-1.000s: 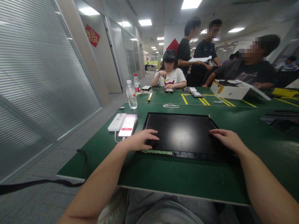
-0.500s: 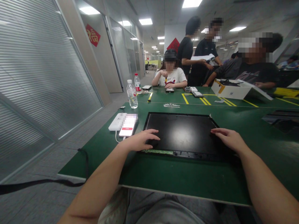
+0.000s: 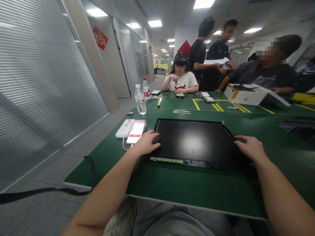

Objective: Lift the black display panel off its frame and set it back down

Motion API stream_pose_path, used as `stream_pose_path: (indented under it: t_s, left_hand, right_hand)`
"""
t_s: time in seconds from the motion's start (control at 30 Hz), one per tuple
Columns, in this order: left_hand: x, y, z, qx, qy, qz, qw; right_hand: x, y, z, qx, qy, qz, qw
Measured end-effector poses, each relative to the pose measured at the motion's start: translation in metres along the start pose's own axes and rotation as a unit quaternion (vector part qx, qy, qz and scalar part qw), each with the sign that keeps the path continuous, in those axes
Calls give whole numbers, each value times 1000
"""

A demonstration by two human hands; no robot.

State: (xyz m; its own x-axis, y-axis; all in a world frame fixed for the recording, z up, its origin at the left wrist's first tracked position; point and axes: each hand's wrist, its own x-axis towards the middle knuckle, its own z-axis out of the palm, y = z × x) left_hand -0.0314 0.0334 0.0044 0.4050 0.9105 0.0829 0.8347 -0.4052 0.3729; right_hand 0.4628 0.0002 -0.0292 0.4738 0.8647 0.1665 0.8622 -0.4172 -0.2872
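Observation:
A black LCD screen panel (image 3: 187, 137) lies face up on the green table. Along its near edge runs a strip of bare green circuit board (image 3: 167, 160). My left hand (image 3: 147, 142) is at the panel's left side, with thumb and fingers closed about the edge. At the opposite side my right hand (image 3: 251, 147) grips the right edge, its index finger and thumb near the frame. The undersides of the panel and some of my fingers are hidden.
Left of the panel lie a phone (image 3: 136, 131) and a white power bank (image 3: 124, 128) joined by a cable. Two water bottles (image 3: 140, 101) stand behind them. Metal strips (image 3: 182, 111) lie beyond the panel. A co-worker (image 3: 180, 78) sits opposite; a white box (image 3: 246, 95) is at the far right.
My left hand has slid left from the screen's surface to its left edge. My right hand has shifted outward to the right edge. The panel stays flat on the table.

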Motion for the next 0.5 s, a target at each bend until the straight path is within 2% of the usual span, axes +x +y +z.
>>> stream_pose_path:
  t_s: [0.23, 0.5]
  left_hand:
    - [2, -2, 0, 11, 0, -42, 999]
    - [1, 4, 0, 61, -15, -19, 998]
  right_hand:
    - [4, 5, 5, 24, -29, 45, 998]
    - [2, 7, 8, 59, -36, 44, 997]
